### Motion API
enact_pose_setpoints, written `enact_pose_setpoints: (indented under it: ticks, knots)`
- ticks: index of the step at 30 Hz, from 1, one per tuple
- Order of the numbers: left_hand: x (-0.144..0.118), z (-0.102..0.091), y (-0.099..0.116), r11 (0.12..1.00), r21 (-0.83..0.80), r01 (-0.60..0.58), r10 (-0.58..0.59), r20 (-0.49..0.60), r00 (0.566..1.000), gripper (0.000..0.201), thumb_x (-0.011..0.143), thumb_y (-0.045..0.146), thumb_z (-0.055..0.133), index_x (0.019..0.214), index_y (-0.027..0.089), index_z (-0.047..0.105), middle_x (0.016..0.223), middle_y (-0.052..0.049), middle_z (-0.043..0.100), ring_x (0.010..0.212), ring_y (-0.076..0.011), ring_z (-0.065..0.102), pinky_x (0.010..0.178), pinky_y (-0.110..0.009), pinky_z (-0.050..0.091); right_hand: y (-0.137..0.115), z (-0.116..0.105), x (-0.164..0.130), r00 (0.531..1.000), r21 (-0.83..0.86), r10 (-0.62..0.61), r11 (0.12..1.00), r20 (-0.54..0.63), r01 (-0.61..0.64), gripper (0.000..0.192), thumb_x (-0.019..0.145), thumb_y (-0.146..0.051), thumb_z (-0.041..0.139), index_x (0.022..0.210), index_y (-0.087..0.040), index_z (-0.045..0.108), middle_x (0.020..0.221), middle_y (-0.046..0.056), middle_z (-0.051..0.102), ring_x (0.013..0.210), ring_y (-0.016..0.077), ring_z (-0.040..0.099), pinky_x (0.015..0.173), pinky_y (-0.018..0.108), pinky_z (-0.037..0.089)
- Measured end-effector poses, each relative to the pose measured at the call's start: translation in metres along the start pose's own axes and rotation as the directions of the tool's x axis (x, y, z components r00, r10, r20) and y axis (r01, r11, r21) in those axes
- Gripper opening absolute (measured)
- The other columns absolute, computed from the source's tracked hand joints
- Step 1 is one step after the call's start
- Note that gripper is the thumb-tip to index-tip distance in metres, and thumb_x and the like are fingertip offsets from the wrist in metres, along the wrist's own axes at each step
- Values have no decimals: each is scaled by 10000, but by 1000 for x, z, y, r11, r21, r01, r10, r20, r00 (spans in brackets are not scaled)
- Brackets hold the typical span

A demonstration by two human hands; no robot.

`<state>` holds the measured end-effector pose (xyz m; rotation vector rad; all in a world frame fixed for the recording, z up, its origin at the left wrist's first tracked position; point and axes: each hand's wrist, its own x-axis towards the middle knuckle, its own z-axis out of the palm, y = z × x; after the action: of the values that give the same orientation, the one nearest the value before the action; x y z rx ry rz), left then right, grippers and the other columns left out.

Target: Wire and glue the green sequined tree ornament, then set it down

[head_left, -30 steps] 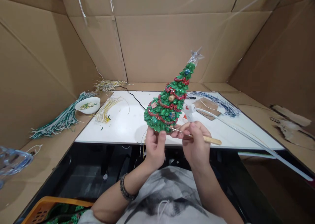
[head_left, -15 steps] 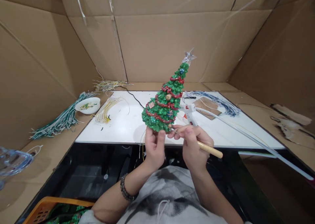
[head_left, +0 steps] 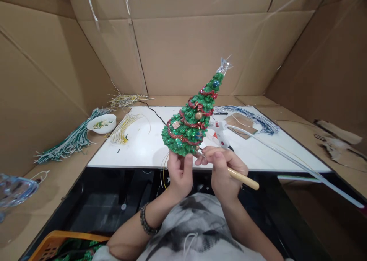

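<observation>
A small glittery Christmas tree with red garlands, bauble shapes and a clear star on top leans to the right above the table's front edge. My left hand grips its base from below, thumb in front. In my right hand is a thin metal tool with a wooden handle, held like a pen. Its slim shaft points at the lower right edge of the tree; the tip is too small to make out. A white and a yellow wire hang below the tree.
On the white tabletop lie a glue gun with a glue stick, yellow-white wires and blue wires. A white bowl and green wires stand left. An orange basket is low left. Cardboard walls surround the table.
The tree has tipped slightly further right and turned a little in my left hand, its base shifting left. My right hand with the tool has moved slightly down and left.
</observation>
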<state>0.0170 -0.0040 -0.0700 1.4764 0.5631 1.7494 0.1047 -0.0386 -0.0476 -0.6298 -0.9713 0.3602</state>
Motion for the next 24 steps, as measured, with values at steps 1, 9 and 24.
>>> enact_pose_setpoints:
  ticks: [1,9,24]
  knots:
    - [0,0,0,1000,3,4,-4,8,1000,157,1012,361,606,1076,218,615,826,-24,746,722,-180,728,701,-288,591,0,0,1,999,38,50,998,-3,-50,291,973,-212,637,687,-257,667,637,-59,700,581,153,680,661,333,597]
    - [0,0,3,996,-36,80,-80,7,997,185,961,442,663,1071,294,684,911,-60,770,797,-254,743,762,-394,614,-6,-4,24,900,217,426,874,88,-435,345,851,-362,764,579,-216,612,515,-61,629,364,114,537,489,282,523]
    - [2,3,10,996,-53,72,-72,-12,997,197,940,500,672,1044,334,656,829,-69,749,714,-276,714,670,-447,608,-8,-7,37,783,288,578,728,230,-622,389,803,-367,812,548,-182,583,456,-57,616,323,113,579,421,217,462]
